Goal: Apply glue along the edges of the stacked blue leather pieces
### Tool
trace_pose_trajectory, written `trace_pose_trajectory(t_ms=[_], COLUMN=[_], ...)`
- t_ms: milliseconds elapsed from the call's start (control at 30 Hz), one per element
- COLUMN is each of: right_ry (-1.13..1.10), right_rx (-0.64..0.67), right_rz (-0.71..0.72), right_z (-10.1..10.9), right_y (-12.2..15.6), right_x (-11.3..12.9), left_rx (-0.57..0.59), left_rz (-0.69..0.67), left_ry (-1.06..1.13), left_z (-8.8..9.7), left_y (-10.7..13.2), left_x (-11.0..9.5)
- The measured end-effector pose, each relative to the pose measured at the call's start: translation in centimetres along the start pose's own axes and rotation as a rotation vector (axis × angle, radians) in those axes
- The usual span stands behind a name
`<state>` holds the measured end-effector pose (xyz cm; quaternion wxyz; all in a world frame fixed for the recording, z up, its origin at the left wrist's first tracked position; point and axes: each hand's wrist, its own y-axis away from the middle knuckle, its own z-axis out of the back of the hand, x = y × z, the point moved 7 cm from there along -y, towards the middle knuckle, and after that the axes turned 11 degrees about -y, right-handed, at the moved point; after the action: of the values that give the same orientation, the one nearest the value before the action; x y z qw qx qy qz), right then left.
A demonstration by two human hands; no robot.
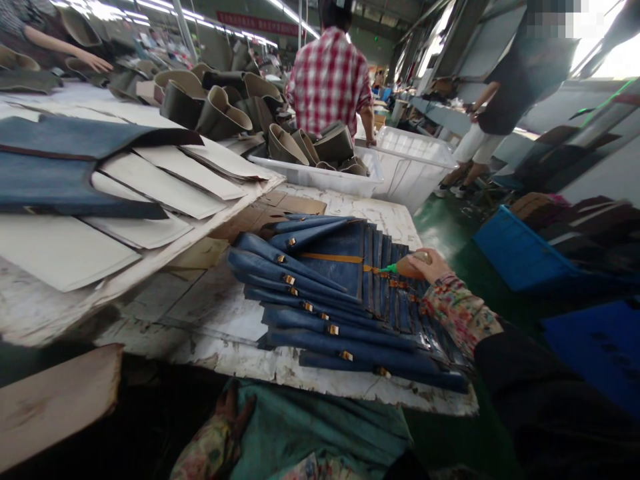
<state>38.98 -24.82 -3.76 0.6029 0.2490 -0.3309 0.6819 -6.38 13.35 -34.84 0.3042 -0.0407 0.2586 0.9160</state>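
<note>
My right hand [434, 265] is closed around a squeeze bottle [411, 267] of amber-brown liquid with a green nozzle. The nozzle tip is at the edges of overlapping dark-blue leather pieces [333, 267], near an orange-yellow strip [330, 257]. These pieces lie fanned on the worn white table [220, 347], their folded ends to the left bearing small brass-coloured fittings [333, 329]. Low in the view, my left hand [234, 412] rests on green cloth [310, 427] over my lap, fingers apart and holding nothing.
White sheets [175, 180] and a large blue leather piece [45, 160] lie on a raised board at left. A clear plastic bin [320, 175] holds curved dark pieces. A person in a checked shirt [327, 80] stands behind it. Blue crates [525, 253] stand at right.
</note>
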Motion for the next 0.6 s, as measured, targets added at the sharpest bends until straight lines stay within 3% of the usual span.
trace_pose_trajectory(t_ms=[200, 367, 600], right_ry=[-0.029, 0.0, -0.039], right_rx=[0.048, 0.054, 0.131], right_rz=[-0.062, -0.002, -0.022], right_z=[0.1, -0.6, -1.0], right_y=[0.4, 0.7, 1.1], right_x=[-0.1, -0.1, -0.8], left_rx=[0.043, 0.046, 0.035], left_rz=[-0.015, -0.007, 0.001], left_ry=[-0.013, -0.01, -0.035], left_z=[0.3, 0.3, 0.6], left_y=[0.1, 0.1, 0.1], left_x=[-0.4, -0.3, -0.5])
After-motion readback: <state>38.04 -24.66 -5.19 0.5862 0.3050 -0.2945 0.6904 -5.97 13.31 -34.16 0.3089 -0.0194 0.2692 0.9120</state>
